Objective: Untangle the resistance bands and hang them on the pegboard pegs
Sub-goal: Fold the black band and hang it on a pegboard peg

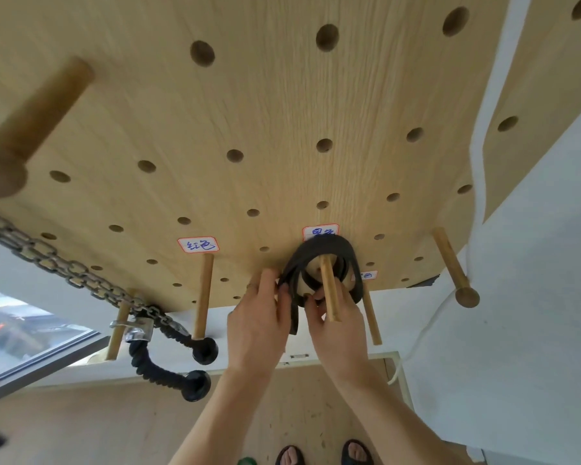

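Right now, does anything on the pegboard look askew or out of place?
Nothing is damaged. The black band is looped in several coils over the peg, not yet hanging straight; the left hand and right hand both pinch it. A chain crosses the pegboard slantwise.

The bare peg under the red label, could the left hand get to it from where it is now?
Probably yes. The bare peg juts out just left of the left hand, with nothing between them. But that hand is gripping the black resistance band and would have to let go first.
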Demonstrator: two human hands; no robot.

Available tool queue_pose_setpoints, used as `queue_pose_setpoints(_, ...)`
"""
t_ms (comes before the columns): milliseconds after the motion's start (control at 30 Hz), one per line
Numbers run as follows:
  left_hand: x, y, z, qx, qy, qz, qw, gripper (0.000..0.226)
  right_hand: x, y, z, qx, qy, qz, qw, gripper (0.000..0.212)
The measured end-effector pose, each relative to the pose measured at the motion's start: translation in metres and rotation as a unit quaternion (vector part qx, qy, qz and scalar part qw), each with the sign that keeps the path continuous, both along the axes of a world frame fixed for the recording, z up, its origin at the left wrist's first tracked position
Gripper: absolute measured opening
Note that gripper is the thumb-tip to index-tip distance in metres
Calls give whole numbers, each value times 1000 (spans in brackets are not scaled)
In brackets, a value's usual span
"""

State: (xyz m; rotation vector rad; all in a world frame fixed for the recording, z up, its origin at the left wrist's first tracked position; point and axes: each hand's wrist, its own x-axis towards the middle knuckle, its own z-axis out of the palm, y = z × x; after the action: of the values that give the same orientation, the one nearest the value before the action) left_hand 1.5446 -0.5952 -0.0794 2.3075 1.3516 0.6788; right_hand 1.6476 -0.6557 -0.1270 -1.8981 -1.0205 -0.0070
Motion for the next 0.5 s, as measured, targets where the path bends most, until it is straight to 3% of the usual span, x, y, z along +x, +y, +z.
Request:
queue_pose_setpoints(133,-3,9,1,46,27,-8,999,9,3,5,-3,-41,32,4,999,11)
queue_pose_setpoints(333,4,13,-1,53,46,-42,997,10,-3,12,5,-90,42,-4,995,18)
queue_pose_setpoints(500,-3,15,-15,71,4,-92,993,17,0,12,7,-107,61,0,992,21)
